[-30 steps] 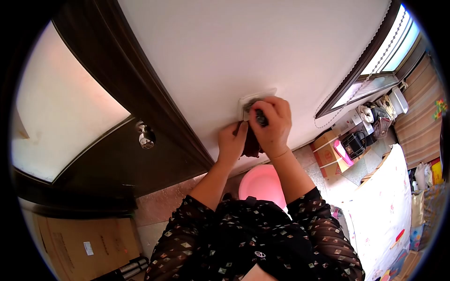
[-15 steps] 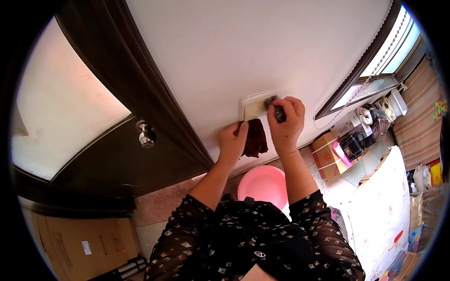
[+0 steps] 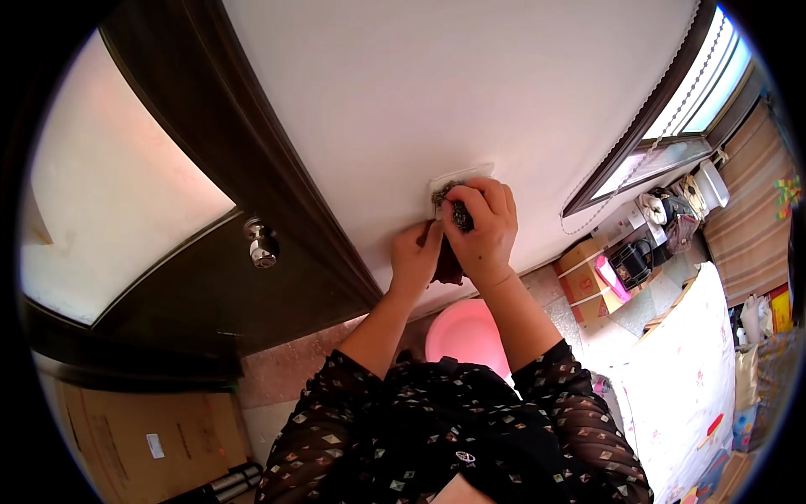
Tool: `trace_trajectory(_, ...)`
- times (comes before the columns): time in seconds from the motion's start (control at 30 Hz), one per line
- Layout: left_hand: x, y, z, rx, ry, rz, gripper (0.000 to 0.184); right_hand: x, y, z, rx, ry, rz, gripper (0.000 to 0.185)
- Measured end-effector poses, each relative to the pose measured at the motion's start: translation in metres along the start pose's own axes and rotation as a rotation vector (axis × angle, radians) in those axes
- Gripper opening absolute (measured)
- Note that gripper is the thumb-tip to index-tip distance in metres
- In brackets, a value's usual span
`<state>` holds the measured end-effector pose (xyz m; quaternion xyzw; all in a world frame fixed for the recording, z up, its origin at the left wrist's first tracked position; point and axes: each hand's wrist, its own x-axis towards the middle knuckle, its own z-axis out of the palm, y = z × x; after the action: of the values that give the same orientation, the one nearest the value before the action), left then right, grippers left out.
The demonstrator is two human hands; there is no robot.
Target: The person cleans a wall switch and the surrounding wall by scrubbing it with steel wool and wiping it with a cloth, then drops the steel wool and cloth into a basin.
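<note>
On the white wall is a light switch plate (image 3: 460, 174), now mostly covered by my right hand (image 3: 489, 237). The fingers of that hand are closed round a dark grey steel wool scrubber (image 3: 461, 217), which presses on the plate's left part. My left hand (image 3: 413, 259) pinches a dark red cloth (image 3: 448, 268) just below the plate. The cloth hangs down, partly hidden behind my right hand and wrist.
A pink basin (image 3: 457, 332) stands on the floor below my hands. To the left is a dark door with a metal knob (image 3: 261, 244). A cardboard box (image 3: 583, 277) and a white-covered bed (image 3: 672, 378) are at right; a beaded cord (image 3: 625, 181) hangs by the window.
My right hand has moved left across the switch plate with the steel wool scrubber, now in front of part of the cloth. The left hand has stayed nearly still.
</note>
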<state>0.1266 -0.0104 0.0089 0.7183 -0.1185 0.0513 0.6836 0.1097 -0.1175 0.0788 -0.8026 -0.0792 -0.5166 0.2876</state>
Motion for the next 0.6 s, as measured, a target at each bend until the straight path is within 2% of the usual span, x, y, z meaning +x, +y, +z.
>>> trace_trajectory(0.07, -0.001, 0.001, -0.001, -0.007, -0.007, -0.072, 0.027, 0.000, 0.007, -0.001, -0.008, 0.036, 0.053, 0.016)
trace_trajectory(0.13, 0.000, -0.005, 0.001, -0.021, 0.026, -0.029, 0.026, -0.001, 0.021, -0.005, -0.008, 0.123, 0.174, 0.016)
trace_trajectory(0.37, 0.000, -0.007, 0.001, -0.059, 0.019, -0.020, 0.027, 0.002, -0.003, 0.001, 0.015, -0.007, 0.016, 0.016)
trace_trajectory(0.5, -0.002, -0.001, -0.001, 0.008, 0.019, -0.047, 0.026, 0.003, 0.027, -0.011, 0.021, 0.112, 0.245, 0.013)
trace_trajectory(0.6, -0.001, 0.001, 0.001, -0.003, 0.004, -0.004, 0.026, 0.001, 0.019, -0.007, -0.031, 0.099, 0.145, 0.014)
